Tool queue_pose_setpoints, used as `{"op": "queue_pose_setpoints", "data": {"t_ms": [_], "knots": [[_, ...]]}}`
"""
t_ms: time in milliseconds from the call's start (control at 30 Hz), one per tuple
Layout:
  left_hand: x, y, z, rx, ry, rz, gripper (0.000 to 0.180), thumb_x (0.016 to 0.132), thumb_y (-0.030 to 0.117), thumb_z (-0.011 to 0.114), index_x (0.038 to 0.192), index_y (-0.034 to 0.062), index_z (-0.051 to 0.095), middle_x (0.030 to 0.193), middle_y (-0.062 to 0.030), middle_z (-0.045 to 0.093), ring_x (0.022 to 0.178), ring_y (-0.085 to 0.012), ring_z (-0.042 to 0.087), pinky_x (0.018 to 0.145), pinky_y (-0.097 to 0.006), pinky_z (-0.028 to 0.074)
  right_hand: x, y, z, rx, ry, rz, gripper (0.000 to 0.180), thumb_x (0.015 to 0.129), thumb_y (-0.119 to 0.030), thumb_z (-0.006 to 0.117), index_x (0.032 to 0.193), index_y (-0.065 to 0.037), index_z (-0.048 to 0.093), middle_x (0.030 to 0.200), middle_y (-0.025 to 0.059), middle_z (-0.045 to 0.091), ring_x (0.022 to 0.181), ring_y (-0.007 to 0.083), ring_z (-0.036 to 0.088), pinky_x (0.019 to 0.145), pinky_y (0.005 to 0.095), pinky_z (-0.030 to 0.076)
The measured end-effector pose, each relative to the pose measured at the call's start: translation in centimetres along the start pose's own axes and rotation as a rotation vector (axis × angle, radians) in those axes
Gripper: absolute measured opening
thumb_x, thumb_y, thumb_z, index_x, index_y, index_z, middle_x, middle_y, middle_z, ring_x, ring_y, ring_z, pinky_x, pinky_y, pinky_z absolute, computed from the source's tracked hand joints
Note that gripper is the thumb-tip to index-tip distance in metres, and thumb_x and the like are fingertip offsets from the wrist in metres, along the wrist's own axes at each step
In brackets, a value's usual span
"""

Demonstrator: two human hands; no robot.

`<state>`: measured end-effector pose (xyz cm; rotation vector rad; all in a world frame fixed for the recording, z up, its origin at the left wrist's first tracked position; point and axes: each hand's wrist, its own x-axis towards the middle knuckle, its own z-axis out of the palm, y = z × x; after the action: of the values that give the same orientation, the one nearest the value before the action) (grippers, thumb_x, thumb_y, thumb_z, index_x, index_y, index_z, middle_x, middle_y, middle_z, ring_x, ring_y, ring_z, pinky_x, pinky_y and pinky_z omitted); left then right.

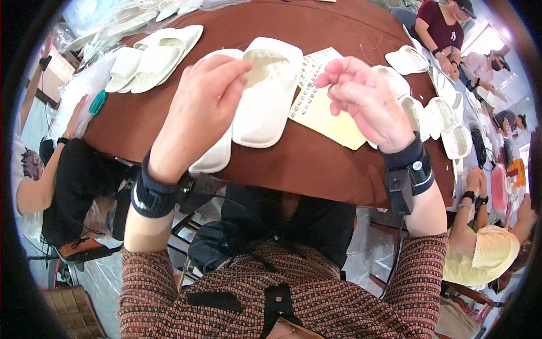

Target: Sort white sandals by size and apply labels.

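Note:
A pair of white slippers lies in front of me, the right white slipper showing fully and the left white slipper largely covered by my hand. Over their left side is my left hand, its fingers bent and pressed against the thumb near the slipper's opening. Right of the pair, above a yellow sheet of small printed labels, my right hand is raised with curled fingers and thumb drawn together. Whatever either pinch holds is too small or hidden to name.
The table has a brown cloth. More white slippers lie at the far left, others along the right edge. A green coiled band sits at the left edge. Seated people are on both sides, one in a yellow top.

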<state>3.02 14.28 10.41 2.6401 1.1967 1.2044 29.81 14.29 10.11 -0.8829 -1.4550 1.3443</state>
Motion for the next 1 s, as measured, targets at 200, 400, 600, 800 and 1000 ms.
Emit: {"op": "queue_pose_setpoints", "data": {"t_ms": [200, 400, 600, 800, 1000], "knots": [[-7.0, 0.2, 0.3, -0.01, -0.015, -0.129, 0.019, 0.088, 0.007, 0.063, 0.105, 0.0011, 0.068, 0.107, -0.0162, 0.068, 0.104, -0.0332, 0.062, 0.093, -0.039, 0.047, -0.7, 1.4, 3.8, 0.214, -0.09, 0.237, 0.024, 0.091, -0.006, 0.056, 0.115, -0.007, 0.056, 0.112, 0.0132, 0.064, 0.084, 0.0103, 0.061, 0.071, 0.0262, 0.052], [-7.6, 0.8, 2.4, -0.043, -0.046, -0.068, 0.021, 0.083, 0.001, 0.062, 0.103, 0.0004, 0.066, 0.111, -0.0132, 0.064, 0.105, -0.0332, 0.057, 0.093, -0.04, 0.044, -0.4, 2.7, 5.0, 0.27, -0.088, 0.378, 0.035, 0.088, -0.004, 0.056, 0.122, -0.003, 0.047, 0.117, 0.015, 0.062, 0.082, 0.0099, 0.061, 0.068, 0.026, 0.053], [-7.0, 0.7, 2.9, 0.058, -0.1, -0.067, 0.028, 0.083, 0.002, 0.061, 0.11, 0.004, 0.064, 0.109, -0.0102, 0.06, 0.102, -0.0316, 0.055, 0.088, -0.04, 0.042, -0.2, 3.7, 5.0, 0.408, -0.042, 0.457, 0.032, 0.09, -0.002, 0.055, 0.121, -0.004, 0.047, 0.122, 0.0186, 0.061, 0.08, 0.0098, 0.062, 0.069, 0.0294, 0.053], [-6.1, 0.7, 3.7, 0.096, -0.093, -0.043, 0.03, 0.084, 0.004, 0.06, 0.113, 0.0083, 0.064, 0.101, -0.0088, 0.056, 0.096, -0.0299, 0.054, 0.085, -0.041, 0.041, -0.6, 3.4, 5.0, 0.404, -0.043, 0.431, 0.029, 0.092, -0.003, 0.054, 0.121, -0.004, 0.048, 0.124, 0.0179, 0.061, 0.08, 0.0109, 0.063, 0.07, 0.0302, 0.053], [-5.7, 0.7, 4.0, 0.154, -0.128, -0.041, 0.03, 0.084, 0.006, 0.058, 0.112, 0.0114, 0.066, 0.097, -0.0087, 0.054, 0.092, -0.0294, 0.053, 0.083, -0.042, 0.041, -0.2, 3.5, 4.7, 0.332, -0.047, 0.425, 0.028, 0.091, -0.004, 0.054, 0.119, -0.005, 0.05, 0.121, 0.0143, 0.062, 0.084, 0.0108, 0.061, 0.068, 0.0308, 0.054]]}}
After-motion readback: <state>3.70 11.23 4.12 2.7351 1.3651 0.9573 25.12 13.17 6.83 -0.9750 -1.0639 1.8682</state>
